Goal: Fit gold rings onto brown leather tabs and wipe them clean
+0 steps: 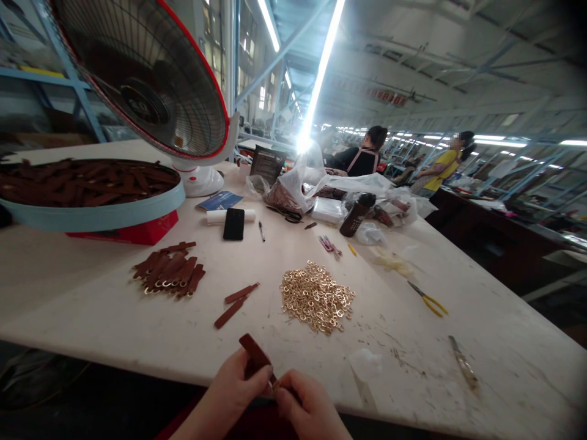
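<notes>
Over the table's front edge, my left hand (238, 382) grips a brown leather strap (254, 352), its wide end sticking up past the fingers. My right hand (305, 400) pinches at the strap's narrow lower end; the fingertips cover whatever else may be there. Two similar leather straps (233, 310) lie just beyond my hands. A heap of small gold metal rings (316, 297) sits to the right of these straps. On the left is a pile of leather straps (169, 272) with gold rings at their ends.
A round tray (151, 205) full of brown straps rests on a red box (132, 229), beside a fan (156, 91). Behind are a phone (233, 224), pen (262, 231), scissors (288, 214) and dark bottle (358, 215). Yellow-handled pliers (428, 299) and a knife-like tool (463, 363) lie right.
</notes>
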`<state>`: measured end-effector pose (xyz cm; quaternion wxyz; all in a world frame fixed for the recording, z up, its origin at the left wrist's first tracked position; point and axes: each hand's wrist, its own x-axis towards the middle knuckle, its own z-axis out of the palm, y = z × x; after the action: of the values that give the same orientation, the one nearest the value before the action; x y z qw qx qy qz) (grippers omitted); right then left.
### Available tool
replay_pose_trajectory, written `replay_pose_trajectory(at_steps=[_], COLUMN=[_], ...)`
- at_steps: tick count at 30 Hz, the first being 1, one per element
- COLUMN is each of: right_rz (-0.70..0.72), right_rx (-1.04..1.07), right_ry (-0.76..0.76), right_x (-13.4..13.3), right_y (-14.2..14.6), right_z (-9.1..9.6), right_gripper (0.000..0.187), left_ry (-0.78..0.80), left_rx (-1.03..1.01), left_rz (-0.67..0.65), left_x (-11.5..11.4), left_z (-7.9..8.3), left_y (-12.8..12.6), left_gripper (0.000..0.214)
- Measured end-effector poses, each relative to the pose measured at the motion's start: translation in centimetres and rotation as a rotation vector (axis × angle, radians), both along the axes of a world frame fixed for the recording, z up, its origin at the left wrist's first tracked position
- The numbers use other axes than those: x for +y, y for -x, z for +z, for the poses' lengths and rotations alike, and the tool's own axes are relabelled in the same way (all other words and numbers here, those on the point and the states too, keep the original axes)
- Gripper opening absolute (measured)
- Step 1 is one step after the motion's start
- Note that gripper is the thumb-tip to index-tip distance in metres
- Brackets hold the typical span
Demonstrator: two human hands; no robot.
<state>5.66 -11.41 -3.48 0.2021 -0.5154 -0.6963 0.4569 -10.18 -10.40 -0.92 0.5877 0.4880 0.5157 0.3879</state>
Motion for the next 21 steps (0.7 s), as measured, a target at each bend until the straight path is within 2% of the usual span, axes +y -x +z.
replay_pose_trajectory(at_steps=[2, 4, 9, 13, 15, 19, 21], right_rz=[-0.075, -0.116, -0.142, -0.207, -0.215, -0.162, -0.173], right_rx=[0.191, 0.254, 0.084, 0.073, 0.152, 0.328, 0.283], right_ry=[0.145, 0.142, -0.167, -0.297, -0.247, -0.018, -0.063], right_x=[-0.2, -0.4, -1.1, -1.2, -1.0, -0.7, -0.7], right_y=[0.3, 0.6, 1.1, 1.2, 1.2, 0.9, 0.9], right_z=[-0.3, -0.5, -1.1, -1.8, -1.8, -1.5, -1.5], right_gripper=[0.019, 0.022, 0.027, 0.029, 0.032, 0.038, 0.036], left_ry=[-0.079, -0.145, -0.171, -0.173, -0.202, -0.253, -0.268], left_rx=[0.103, 0.155, 0.155, 0.147, 0.194, 0.304, 0.308], left_rz=[0.029, 0.046, 0.076, 0.048, 0.028, 0.011, 0.011], left_x=[-0.3, -0.7, -1.5, -1.4, -1.4, -1.7, -2.0], left_z=[-0.2, -0.5, -1.2, -1.2, -0.9, -0.7, -0.8], left_y=[-0.2, -0.5, -1.2, -1.0, -0.7, -0.5, -0.6], left_gripper=[0.012, 0.01, 0.015, 0.016, 0.017, 0.021, 0.02])
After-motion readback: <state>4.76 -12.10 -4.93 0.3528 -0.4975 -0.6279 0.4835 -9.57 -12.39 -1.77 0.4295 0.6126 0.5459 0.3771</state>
